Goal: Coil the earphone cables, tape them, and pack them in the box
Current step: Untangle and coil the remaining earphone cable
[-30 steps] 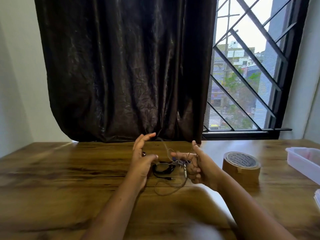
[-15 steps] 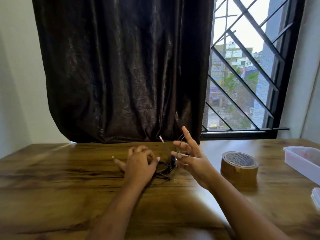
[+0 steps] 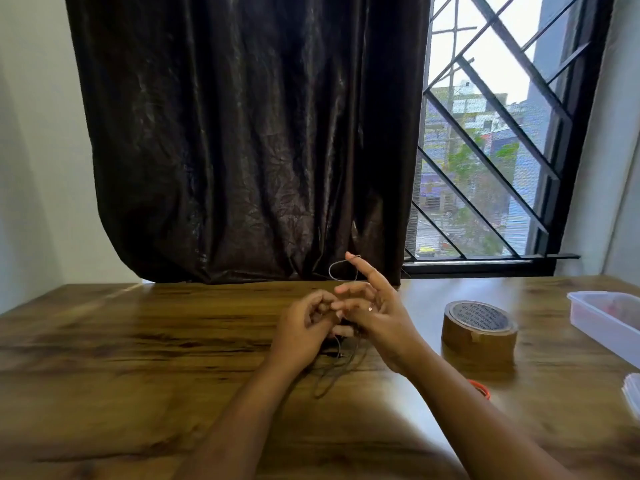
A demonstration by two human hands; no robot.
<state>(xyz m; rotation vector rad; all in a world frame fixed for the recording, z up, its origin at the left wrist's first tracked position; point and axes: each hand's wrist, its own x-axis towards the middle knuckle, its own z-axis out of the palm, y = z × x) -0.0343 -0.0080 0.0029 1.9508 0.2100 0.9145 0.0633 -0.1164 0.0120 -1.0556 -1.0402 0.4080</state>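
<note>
A thin dark earphone cable [image 3: 329, 378] trails in loose loops on the wooden table [image 3: 138, 341] below my hands. One loop of it arches up over the tip of my right index finger. My right hand [image 3: 379, 315] is held up with its fingers spread and mostly straight. My left hand [image 3: 304, 329] sits close against it, fingers curled, pinching the cable by the right hand's fingers. A black earphone part lies partly hidden under both hands.
A brown packing tape roll [image 3: 479, 329] stands to the right of my hands. A clear plastic box [image 3: 609, 318] sits at the far right, with its lid [image 3: 633, 393] at the frame edge. An orange object [image 3: 482, 389] peeks out behind my right forearm. A dark curtain hangs behind the table.
My left hand has come back in against my right hand. The cable now arches over my right index fingertip, and the slack below has shifted on the table.
</note>
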